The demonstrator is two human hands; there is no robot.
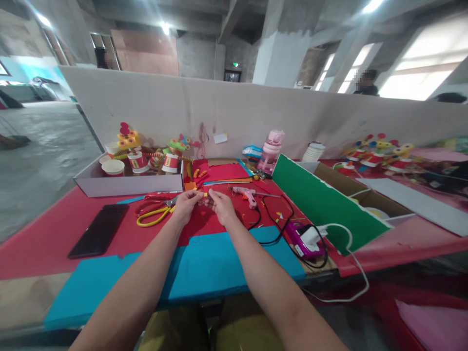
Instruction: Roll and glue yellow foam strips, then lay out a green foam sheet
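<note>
My left hand and my right hand meet over the red table covering, fingertips pinched together. Between them shows a small yellow piece, perhaps paper; its exact shape is too small to make out. Beside my left hand lie yellow-handled scissors and a red-handled tool, partly overlapping. A pink and white glue gun rests just right of my right hand. Behind my hands are coloured strips and small folded red and yellow pieces.
A black tablet or phone lies left. A white tray holds paper cups and cup figures. On the right are a purple power strip with cables, a green-sided box and a pink bottle. Blue sheet covers the front edge.
</note>
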